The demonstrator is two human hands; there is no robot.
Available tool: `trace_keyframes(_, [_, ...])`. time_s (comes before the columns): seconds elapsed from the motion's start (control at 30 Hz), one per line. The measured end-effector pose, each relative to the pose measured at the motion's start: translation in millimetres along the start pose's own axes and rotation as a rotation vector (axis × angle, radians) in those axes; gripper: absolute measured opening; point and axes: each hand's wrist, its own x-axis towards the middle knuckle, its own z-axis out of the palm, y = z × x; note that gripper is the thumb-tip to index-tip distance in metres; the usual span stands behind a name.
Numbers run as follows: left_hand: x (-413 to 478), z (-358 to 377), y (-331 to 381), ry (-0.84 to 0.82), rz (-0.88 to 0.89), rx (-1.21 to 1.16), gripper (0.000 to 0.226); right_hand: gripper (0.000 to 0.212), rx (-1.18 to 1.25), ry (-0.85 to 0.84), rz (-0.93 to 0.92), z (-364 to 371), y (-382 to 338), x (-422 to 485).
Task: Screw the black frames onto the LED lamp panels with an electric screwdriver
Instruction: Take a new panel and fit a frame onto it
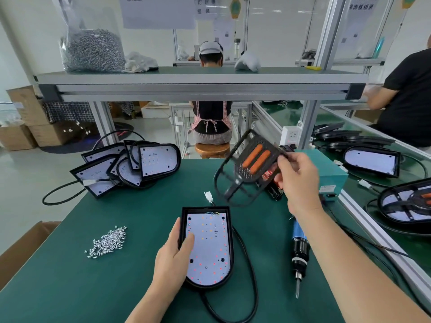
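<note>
Head view, looking down at a green table [70, 287]. At far left, a loose pile of small silver screws [107, 242] lies well apart from both hands. Behind it, at the back left, waits a stack of panels [130, 165] with black cables. In the centre lies one LED panel [206, 247], white face up in its black tray, rounded end nearest the person. The left hand [173, 259] rests flat on the panel's left edge, fingers spread, steadying it. Above and to the right, the right hand [297, 178] pinches a black frame [247, 169] with two orange strips, held tilted in the air, apart from the panel. Right of the panel, the screwdriver [299, 250] lies untouched on the table, bit pointing toward the person.

The step in hand looks like fitting the frame. Next, it likely needs lowering and aligning onto the panel before any screws go in.
</note>
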Motion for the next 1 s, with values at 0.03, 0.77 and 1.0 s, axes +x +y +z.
trace_keyframes(0.03, [-0.1, -0.1, 0.3, 0.001, -0.016, -0.053, 0.058, 0.005, 0.019, -0.021, 0.067, 3.9, 2.8, -3.6])
trace_keyframes(0.77, [1.2, 0.2, -0.6, 0.016, -0.040, -0.093, 0.049, 0.025, -0.613, -0.300, 0.009, 66.0, 63.2, -71.2])
trace_keyframes(1.0, [0.8, -0.1, -0.5, 0.011, -0.065, -0.159, 0.048, 0.037, -0.666, -0.408, 0.005, 62.8, 59.2, -68.4])
